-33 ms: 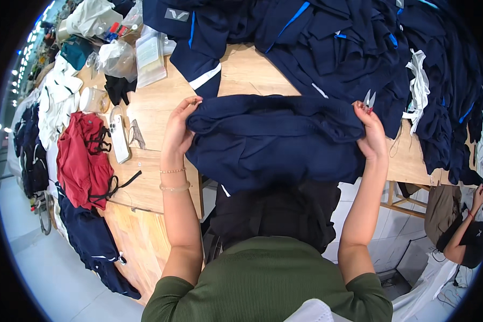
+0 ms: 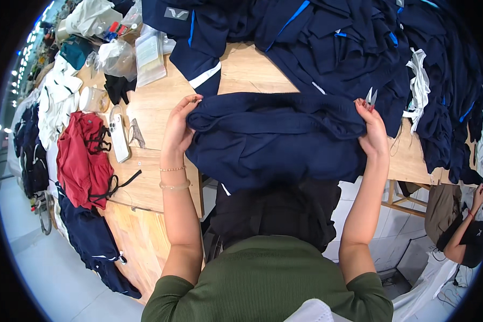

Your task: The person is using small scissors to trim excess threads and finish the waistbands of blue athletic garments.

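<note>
A navy garment (image 2: 273, 150) hangs between my two hands over the table's near edge, its gathered, waistband-like edge drawn wide and its lower part in front of my lap. My left hand (image 2: 180, 124) is closed on the left end of that edge, thumb and fingers pinching the cloth. At the right end, my right hand (image 2: 372, 129) grips the same edge. Small snips (image 2: 371, 96) are also in that hand, their silver blades poking out past the fingers; the handles are mostly hidden.
Navy garments with blue and white trim (image 2: 327, 48) are heaped along the far side. To the left on the wooden table (image 2: 150, 177) lie red shorts (image 2: 83, 161), a phone (image 2: 119, 140), a jar (image 2: 94, 100) and plastic bags (image 2: 118, 58). Another person's arm (image 2: 469, 217) shows at far right.
My right hand has shifted slightly up and right, carrying the snips along. The garment's top edge sits a little higher and tauter. My left hand has barely moved.
</note>
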The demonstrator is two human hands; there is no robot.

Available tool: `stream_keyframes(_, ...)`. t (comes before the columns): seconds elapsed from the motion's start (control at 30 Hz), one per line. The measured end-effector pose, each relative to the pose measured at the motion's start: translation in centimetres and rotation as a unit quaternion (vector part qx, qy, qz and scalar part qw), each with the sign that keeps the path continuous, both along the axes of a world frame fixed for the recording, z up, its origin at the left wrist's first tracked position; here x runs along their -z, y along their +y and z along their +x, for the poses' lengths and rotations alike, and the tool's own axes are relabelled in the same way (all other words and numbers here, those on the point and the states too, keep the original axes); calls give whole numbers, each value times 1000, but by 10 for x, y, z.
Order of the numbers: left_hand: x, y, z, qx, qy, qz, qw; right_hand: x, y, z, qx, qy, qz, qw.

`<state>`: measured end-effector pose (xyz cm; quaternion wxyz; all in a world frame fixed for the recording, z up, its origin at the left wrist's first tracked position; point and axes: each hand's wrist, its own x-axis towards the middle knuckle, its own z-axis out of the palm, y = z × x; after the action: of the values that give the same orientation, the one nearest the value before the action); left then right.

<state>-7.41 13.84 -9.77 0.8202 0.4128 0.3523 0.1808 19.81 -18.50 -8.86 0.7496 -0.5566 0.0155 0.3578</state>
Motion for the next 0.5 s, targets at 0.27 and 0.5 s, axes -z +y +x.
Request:
stream_keyframes(0.27, 23, -15, 34, -103, 266, 497, 819, 23, 33, -13, -9, -382, -344, 858)
stream_keyframes(0.5, -45, -72, 40, 89, 83, 690, 714, -46, 40, -62, -127, -488, -166, 847)
